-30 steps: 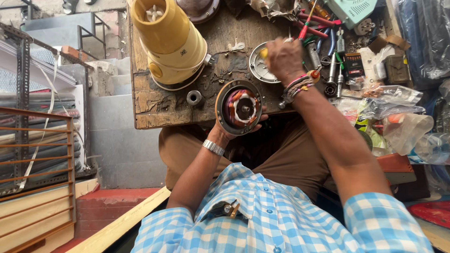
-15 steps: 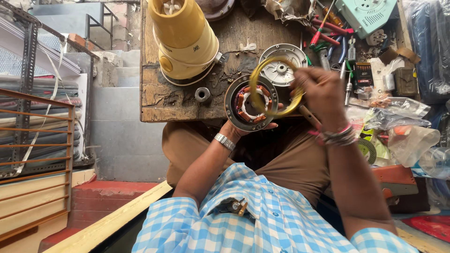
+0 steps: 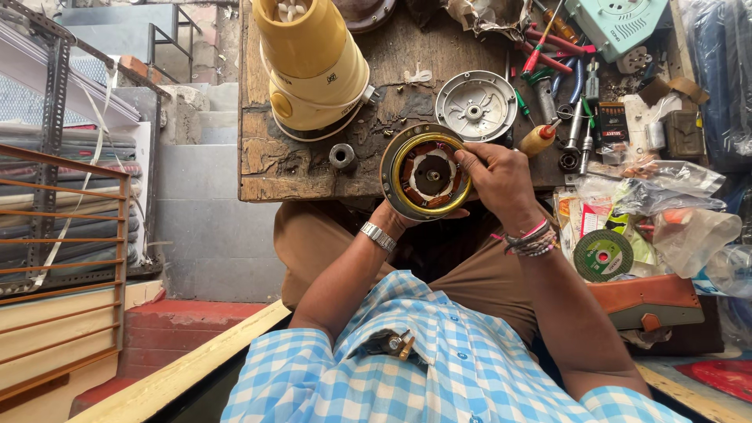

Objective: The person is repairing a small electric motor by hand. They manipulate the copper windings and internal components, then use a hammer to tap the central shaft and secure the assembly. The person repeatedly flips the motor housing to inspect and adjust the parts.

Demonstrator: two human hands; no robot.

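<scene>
At the near edge of the worn wooden bench (image 3: 313, 168), in the head view, the person held a round motor housing (image 3: 425, 172) over the lap, its open face turned up to show copper windings and a yellow ring seated around the inside rim. The left hand (image 3: 395, 217), a metal watch on its wrist, cupped the housing from below with its fingers closed on the lower rim. The right hand (image 3: 500, 182), beaded bands on its wrist, pressed against the housing's right side, thumb and fingertips closed on the yellow ring there. Just left of the housing a small grey bushing (image 3: 342, 156) lay on the bench, and beyond that stood a yellow mixer base (image 3: 313, 66), tipped toward the camera. Just behind the housing lay a round silver end cover (image 3: 475, 105). Right of the housing, near the right hand, a screwdriver with an amber handle (image 3: 538, 139) lay among pliers and other tools, and farther right a green grinding disc (image 3: 602, 256) rested among plastic bags.
</scene>
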